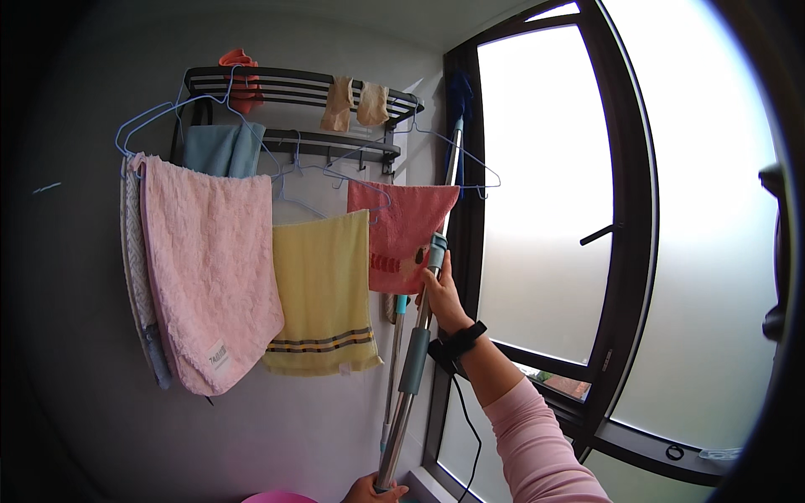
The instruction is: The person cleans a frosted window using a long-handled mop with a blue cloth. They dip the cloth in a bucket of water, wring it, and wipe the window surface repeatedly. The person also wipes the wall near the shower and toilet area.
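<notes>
A long silver telescopic pole (412, 362) with grey-green grips leans up toward the window corner. At its top end is a dark blue, fabric-like head (459, 96). My right hand (444, 295), a black band on its wrist, is closed around the upper part of the pole, just below a grey-green collar. Low at the bottom edge, my left hand (375, 489) wraps the pole's lower end and is partly cut off. Just left of my right hand hangs a coral-pink towel (394, 220). A second thin pole (394, 360) with a turquoise part stands behind.
A dark wall rack (293, 138) carries blue hangers, a blue-grey cloth (220, 151) and beige socks (339, 105). Below hang a fluffy pink towel (214, 268) and a yellow towel (323, 285). A dark-framed frosted window (541, 193) with a handle fills the right. A pink basin (279, 497) shows below.
</notes>
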The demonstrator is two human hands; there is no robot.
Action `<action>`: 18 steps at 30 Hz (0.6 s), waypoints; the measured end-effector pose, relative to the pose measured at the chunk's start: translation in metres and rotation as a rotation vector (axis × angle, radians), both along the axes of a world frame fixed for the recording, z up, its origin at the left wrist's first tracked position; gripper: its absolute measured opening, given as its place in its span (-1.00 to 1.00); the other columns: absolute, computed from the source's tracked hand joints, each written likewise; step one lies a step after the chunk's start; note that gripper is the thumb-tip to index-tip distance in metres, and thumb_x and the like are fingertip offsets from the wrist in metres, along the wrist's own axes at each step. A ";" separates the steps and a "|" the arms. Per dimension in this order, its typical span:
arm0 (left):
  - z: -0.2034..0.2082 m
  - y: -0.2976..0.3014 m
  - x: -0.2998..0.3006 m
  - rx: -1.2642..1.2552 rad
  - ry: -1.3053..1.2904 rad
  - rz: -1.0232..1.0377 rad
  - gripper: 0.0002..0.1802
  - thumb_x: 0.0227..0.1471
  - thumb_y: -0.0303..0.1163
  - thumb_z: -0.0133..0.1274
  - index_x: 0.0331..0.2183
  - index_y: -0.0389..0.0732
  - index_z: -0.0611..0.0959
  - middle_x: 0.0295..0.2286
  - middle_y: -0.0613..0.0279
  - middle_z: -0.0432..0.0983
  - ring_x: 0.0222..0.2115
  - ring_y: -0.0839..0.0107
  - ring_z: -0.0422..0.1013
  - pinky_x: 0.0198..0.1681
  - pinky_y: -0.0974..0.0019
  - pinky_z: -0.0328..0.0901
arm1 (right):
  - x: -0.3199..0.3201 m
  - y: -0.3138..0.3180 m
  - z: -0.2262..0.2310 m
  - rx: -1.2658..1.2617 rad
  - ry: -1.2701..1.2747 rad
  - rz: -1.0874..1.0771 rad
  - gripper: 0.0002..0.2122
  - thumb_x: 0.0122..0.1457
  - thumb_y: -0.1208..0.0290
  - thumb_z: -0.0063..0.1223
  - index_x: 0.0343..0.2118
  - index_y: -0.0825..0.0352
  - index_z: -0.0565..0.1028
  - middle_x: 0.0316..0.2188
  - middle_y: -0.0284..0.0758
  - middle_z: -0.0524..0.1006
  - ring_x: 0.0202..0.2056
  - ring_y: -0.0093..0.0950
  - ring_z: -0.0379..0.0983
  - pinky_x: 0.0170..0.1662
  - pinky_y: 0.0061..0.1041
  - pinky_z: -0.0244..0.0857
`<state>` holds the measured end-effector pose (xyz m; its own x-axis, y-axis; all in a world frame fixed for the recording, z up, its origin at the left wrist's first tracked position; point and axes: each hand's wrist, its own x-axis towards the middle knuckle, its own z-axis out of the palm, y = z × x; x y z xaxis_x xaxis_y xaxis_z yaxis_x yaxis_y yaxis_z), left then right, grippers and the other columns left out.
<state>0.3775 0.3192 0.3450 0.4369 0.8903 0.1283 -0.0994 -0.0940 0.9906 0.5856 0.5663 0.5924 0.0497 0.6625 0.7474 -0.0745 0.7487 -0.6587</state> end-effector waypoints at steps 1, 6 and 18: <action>0.015 0.007 0.006 0.009 0.036 -0.003 -0.75 0.05 -0.26 0.18 -0.47 -0.15 0.47 -0.65 0.36 0.40 -0.64 0.62 0.33 -0.65 0.48 0.22 | 0.003 0.005 0.018 0.079 0.033 0.017 -0.24 0.26 0.40 -0.08 0.33 0.30 -0.34 -0.29 -0.39 0.37 -0.34 -0.64 0.29 -0.26 -0.67 0.27; 0.069 0.025 0.029 0.136 0.050 0.022 -0.77 0.08 -0.26 0.17 -0.40 -0.16 0.49 -0.64 0.35 0.45 -0.71 0.69 0.29 -0.72 0.56 0.18 | 0.019 0.012 0.091 0.069 -0.012 -0.027 -0.41 0.26 0.38 -0.08 0.28 0.13 -0.07 -0.50 -0.40 0.34 -0.54 -0.60 0.33 -0.52 -0.52 0.29; 0.137 0.059 0.054 0.309 0.029 -0.009 -0.58 0.05 0.00 0.16 -0.42 -0.17 0.49 -0.66 0.46 0.29 -0.62 0.69 0.27 -0.58 0.55 0.23 | 0.046 0.025 0.191 0.013 -0.188 -0.170 -0.40 0.24 0.24 -0.09 0.28 0.22 -0.02 -0.40 -0.43 0.33 -0.49 -0.65 0.28 -0.51 -0.59 0.23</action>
